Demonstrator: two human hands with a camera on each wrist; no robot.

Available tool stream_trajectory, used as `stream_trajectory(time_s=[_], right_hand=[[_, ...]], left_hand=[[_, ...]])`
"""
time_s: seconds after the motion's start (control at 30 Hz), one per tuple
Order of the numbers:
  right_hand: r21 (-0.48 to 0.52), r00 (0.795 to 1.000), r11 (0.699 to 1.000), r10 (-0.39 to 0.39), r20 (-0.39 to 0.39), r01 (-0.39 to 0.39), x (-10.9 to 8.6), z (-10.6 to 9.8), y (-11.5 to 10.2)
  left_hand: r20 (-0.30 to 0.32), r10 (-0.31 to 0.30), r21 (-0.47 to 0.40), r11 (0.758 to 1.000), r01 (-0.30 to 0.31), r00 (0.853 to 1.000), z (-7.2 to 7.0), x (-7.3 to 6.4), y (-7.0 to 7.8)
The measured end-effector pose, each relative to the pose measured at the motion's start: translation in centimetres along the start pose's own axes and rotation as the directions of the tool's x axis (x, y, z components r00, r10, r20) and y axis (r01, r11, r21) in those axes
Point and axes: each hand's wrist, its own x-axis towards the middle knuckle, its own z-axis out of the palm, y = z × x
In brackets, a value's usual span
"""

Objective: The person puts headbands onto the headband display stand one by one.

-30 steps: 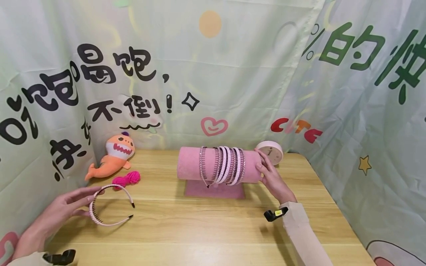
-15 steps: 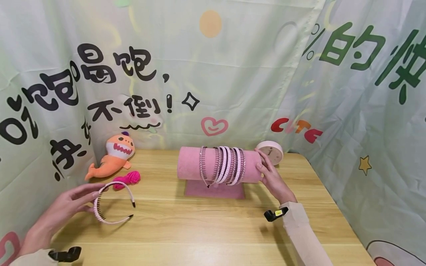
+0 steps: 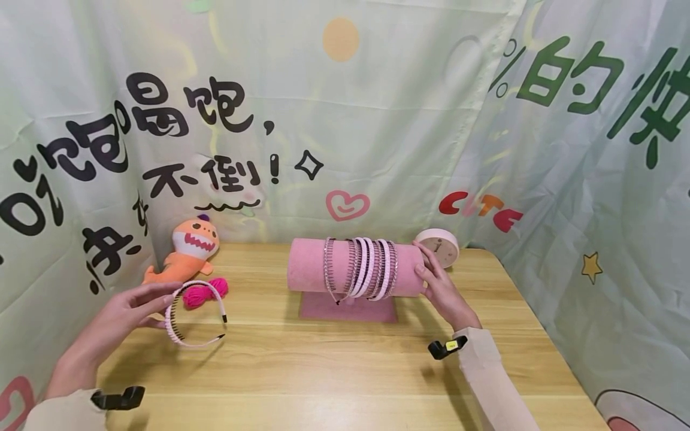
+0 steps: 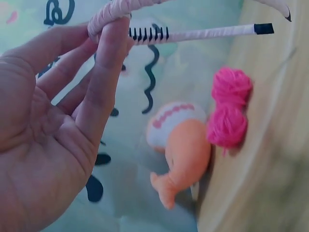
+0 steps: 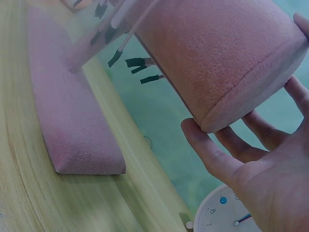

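My left hand (image 3: 132, 314) pinches a pale pink headband (image 3: 171, 323) between thumb and fingers. It is held upright above the table at the left, its two black-tipped ends facing right. Black comb teeth line its inner side (image 4: 148, 34) in the left wrist view. A pink plush headband stand (image 3: 307, 263) is near the table's middle, with several white and beaded headbands (image 3: 366, 269) looped over its roll. My right hand (image 3: 444, 293) holds the roll's right end, its fingertips spread around the rim (image 5: 246, 104) in the right wrist view.
An orange shark plush (image 3: 188, 254) sits at the back left, with a bundle of bright pink yarn (image 3: 218, 287) in front of it. A round pink clock (image 3: 442, 242) stands behind my right hand. Printed curtains (image 3: 377, 120) border the wooden table (image 3: 334, 365).
My left hand has moved to the right and away from me with the pink headband, which now overlaps the yarn in the head view. My right hand and the stand have stayed put.
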Motion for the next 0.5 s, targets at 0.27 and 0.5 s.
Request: stream_trajectory(time_s=[0.27, 0.5], right_hand=[[-0.006, 1.0, 1.0, 0.005, -0.002, -0.005, 0.0, 0.0, -0.1], [-0.006, 1.0, 1.0, 0.004, -0.004, -0.004, -0.1, 0.1, -0.1]], left_hand=[[0.008, 0.045, -0.003, 0.999, -0.045, 0.999, 1.3, 1.7, 2.4], [0.015, 0.063, 0.018, 0.998, -0.064, 0.998, 2.9, 3.8, 4.9]])
